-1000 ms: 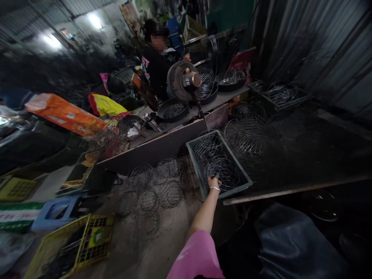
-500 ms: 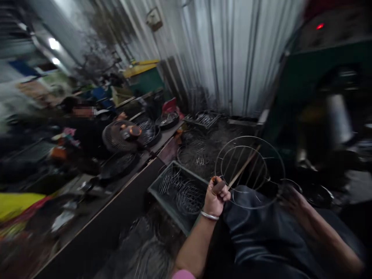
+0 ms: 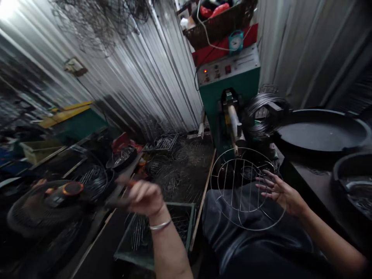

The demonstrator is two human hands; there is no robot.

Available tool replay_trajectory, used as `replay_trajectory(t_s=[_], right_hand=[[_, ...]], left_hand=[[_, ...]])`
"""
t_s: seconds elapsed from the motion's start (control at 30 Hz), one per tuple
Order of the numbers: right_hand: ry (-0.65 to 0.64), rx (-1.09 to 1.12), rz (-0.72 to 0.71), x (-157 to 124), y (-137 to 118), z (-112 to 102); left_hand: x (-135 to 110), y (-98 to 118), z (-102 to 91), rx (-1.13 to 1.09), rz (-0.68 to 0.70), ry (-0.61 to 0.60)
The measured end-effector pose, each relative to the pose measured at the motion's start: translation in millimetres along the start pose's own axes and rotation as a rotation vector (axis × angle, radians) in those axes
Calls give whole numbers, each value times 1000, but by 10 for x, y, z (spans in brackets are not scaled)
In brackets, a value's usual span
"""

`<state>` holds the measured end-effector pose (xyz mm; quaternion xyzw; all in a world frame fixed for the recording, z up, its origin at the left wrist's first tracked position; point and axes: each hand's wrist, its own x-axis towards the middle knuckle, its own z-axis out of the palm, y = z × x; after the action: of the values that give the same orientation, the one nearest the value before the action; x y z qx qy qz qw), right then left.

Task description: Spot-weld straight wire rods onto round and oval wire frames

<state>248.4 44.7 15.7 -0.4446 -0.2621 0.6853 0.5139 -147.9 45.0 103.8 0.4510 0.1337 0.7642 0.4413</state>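
Note:
On my lap, a round wire rack [image 3: 242, 211] with two rings and several parallel bars lies tilted. My right hand [image 3: 286, 195] is at its right side with fingers spread over the outer ring; whether it bears any weight I cannot tell. Away to the left, my left hand [image 3: 147, 198], with a metal bangle at the wrist, is curled round a dark pliers-like tool [image 3: 117, 201], smeared by motion. Under that hand stands a green crate [image 3: 192, 221] with wire pieces inside. A pedestal fan [image 3: 43, 205] is left of the tool.
A green machine [image 3: 210, 104] with a lit red lamp stands ahead, its metal arm [image 3: 233, 120] pointing towards me. Right of it are a wire coil [image 3: 266, 110] and a large black pan [image 3: 316, 135]. A wooden stick [image 3: 205, 190] leans beside my knee. Wire grids cover the floor.
My view has swung right, bringing the machine to the middle. My left hand has moved left, off the rack, with the tool. The right hand's fingers now show spread at the rack's edge.

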Motion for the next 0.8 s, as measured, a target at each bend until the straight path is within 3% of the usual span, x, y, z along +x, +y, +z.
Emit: replay_trajectory(t_s=[0.07,0.1,0.17,0.23,0.33,0.47,0.53,0.67,0.73,0.8], right_hand=[[-29,53,63,-24,3,-49],[-44,79,104,-31,13,-84],[-60,113,197,-29,39,-197],[-56,112,287,0,61,-368],[-40,70,388,80,74,-674],[-81,-17,478,232,152,-949],[-121,-165,488,349,223,-1021],[-11,-704,354,709,141,-1099],[77,-924,126,914,-129,-1052],[171,-1170,-232,1097,-545,-889]], left_hand=[[49,-492,287,97,-81,63],[-11,-759,449,158,-229,23],[-264,-1225,721,144,-534,-66],[-566,-1525,855,93,-700,-35],[-820,-1737,827,115,-793,91],[-882,-1915,720,192,-871,253],[-941,-1998,703,179,-947,287],[-1169,-2152,624,124,-1048,341],[-1295,-2238,506,136,-1055,370],[-1402,-2342,339,162,-1087,383]])
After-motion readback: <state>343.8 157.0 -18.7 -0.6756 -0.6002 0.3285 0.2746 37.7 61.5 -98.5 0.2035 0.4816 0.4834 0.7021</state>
